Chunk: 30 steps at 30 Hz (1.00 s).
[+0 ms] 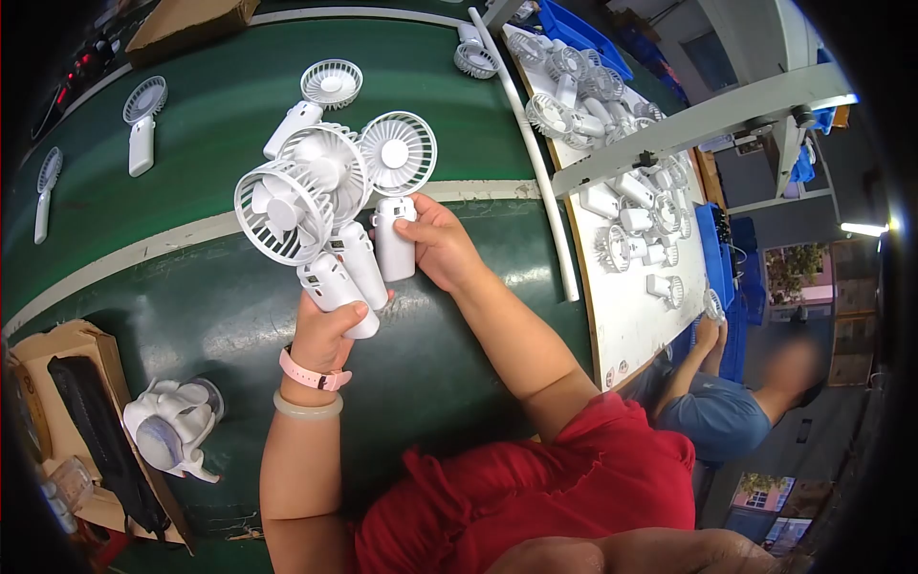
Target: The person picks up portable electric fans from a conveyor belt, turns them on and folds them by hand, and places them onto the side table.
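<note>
My left hand (323, 330), with a pink watch band and a pale bangle at the wrist, is closed around the handles of two white handheld fans. The nearer handheld fan (339, 297) partly covers the second fan's handle (360, 265), and their round caged heads overlap. My right hand (445, 247) grips another white handheld fan (395, 251) by its handle, thumb across the front. Its head stands close beside the left pair. Just beyond them, one more fan (295, 127) lies on the green belt, its lower part near the held heads.
More handheld fans lie on the green belt (220, 86), including one fan (142, 143) at left. A white board (612, 325) at right carries many fans. A co-worker in a blue shirt (712, 411) handles a fan there. A cardboard box (96, 344) and crumpled white bundle (172, 426) sit lower left.
</note>
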Each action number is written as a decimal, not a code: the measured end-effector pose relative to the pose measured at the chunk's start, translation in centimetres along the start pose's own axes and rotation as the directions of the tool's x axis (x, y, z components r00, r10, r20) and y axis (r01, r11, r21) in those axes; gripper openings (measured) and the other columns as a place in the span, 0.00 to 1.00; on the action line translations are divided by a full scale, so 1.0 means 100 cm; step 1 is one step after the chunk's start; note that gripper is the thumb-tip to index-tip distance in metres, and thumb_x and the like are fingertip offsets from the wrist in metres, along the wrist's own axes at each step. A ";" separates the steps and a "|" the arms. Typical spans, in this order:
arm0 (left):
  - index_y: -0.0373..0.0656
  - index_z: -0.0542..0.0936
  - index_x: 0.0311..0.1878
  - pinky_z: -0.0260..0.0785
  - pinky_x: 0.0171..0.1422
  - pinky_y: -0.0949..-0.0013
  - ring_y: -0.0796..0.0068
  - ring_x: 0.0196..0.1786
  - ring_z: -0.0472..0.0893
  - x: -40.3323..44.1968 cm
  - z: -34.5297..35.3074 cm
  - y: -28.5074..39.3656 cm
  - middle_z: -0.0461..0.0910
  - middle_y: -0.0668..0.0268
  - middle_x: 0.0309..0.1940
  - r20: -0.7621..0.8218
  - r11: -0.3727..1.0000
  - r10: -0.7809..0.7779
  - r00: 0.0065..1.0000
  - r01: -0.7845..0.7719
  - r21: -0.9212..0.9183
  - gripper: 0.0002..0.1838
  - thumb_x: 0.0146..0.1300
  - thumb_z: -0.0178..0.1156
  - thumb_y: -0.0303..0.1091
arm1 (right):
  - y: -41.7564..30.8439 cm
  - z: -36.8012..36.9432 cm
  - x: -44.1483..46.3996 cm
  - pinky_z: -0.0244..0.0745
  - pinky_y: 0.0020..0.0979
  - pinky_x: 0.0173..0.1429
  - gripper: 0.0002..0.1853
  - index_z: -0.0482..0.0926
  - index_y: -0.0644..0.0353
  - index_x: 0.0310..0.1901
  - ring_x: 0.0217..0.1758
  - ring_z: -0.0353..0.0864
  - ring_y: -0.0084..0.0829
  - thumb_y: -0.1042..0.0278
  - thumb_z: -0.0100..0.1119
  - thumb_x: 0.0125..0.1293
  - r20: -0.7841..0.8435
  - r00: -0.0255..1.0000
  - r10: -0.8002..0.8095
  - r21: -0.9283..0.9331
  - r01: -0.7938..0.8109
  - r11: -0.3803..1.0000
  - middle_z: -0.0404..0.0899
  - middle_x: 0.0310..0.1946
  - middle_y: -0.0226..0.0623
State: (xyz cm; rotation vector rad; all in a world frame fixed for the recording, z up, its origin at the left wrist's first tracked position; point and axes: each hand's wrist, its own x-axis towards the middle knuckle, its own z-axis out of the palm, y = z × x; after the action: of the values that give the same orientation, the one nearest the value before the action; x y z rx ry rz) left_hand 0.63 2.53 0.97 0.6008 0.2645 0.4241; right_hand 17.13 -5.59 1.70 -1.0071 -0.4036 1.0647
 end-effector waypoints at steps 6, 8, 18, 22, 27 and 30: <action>0.40 0.62 0.59 0.71 0.56 0.56 0.63 0.54 0.73 0.000 0.001 -0.001 0.69 0.59 0.52 0.047 0.999 -0.017 0.999 0.015 0.035 0.37 0.43 0.65 0.26 | 0.001 0.005 -0.003 0.70 0.33 0.55 0.20 0.65 0.64 0.55 0.48 0.76 0.29 0.74 0.54 0.60 0.027 1.000 0.012 0.055 -0.013 0.998 0.75 0.46 0.36; 0.40 0.61 0.60 0.70 0.57 0.55 0.61 0.55 0.72 0.001 -0.001 -0.002 0.69 0.58 0.52 0.062 0.997 -0.010 0.998 0.006 0.072 0.38 0.42 0.67 0.29 | 0.006 0.012 -0.005 0.68 0.32 0.57 0.22 0.63 0.63 0.57 0.52 0.74 0.28 0.71 0.54 0.62 0.072 0.997 0.002 0.114 -0.010 0.993 0.73 0.50 0.37; 0.48 0.35 0.69 0.57 0.65 0.60 0.65 0.66 0.59 0.001 0.004 -0.016 0.52 0.60 0.65 0.218 0.899 0.059 0.974 -0.147 0.413 0.55 0.46 0.66 0.23 | 0.010 0.031 -0.021 0.60 0.33 0.63 0.53 0.45 0.64 0.66 0.62 0.61 0.34 0.68 0.71 0.41 0.126 0.989 -0.075 -0.468 0.126 0.875 0.61 0.58 0.43; 0.47 0.44 0.68 0.55 0.67 0.58 0.58 0.68 0.58 0.004 0.009 -0.010 0.51 0.55 0.68 0.215 0.963 0.188 0.958 -0.223 0.152 0.46 0.50 0.62 0.26 | -0.019 0.022 -0.028 0.75 0.39 0.52 0.32 0.62 0.64 0.58 0.50 0.76 0.38 0.60 0.59 0.54 0.220 0.975 -0.011 0.289 -0.055 0.956 0.70 0.52 0.45; 0.43 0.60 0.62 0.68 0.53 0.65 0.68 0.54 0.71 0.001 0.004 -0.003 0.65 0.58 0.57 0.112 0.969 0.115 0.987 -0.136 0.205 0.30 0.55 0.56 0.30 | -0.045 0.019 -0.069 0.60 0.48 0.62 0.47 0.54 0.58 0.66 0.61 0.64 0.49 0.38 0.58 0.50 0.307 0.946 -0.108 0.695 -0.145 0.704 0.58 0.61 0.53; 0.40 0.62 0.59 0.69 0.50 0.68 0.70 0.49 0.74 0.002 0.001 -0.005 0.69 0.59 0.53 0.142 0.978 0.086 0.986 -0.111 0.178 0.26 0.56 0.54 0.29 | -0.056 0.019 -0.095 0.61 0.46 0.61 0.40 0.61 0.58 0.62 0.58 0.67 0.47 0.40 0.54 0.52 0.265 0.951 -0.162 0.769 -0.107 0.631 0.65 0.56 0.48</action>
State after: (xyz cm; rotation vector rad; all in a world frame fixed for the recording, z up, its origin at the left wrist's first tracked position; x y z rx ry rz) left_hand 1.02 2.22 0.69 0.8250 0.1466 0.4560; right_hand 14.29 -13.54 9.04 -0.0346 -0.1616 1.2092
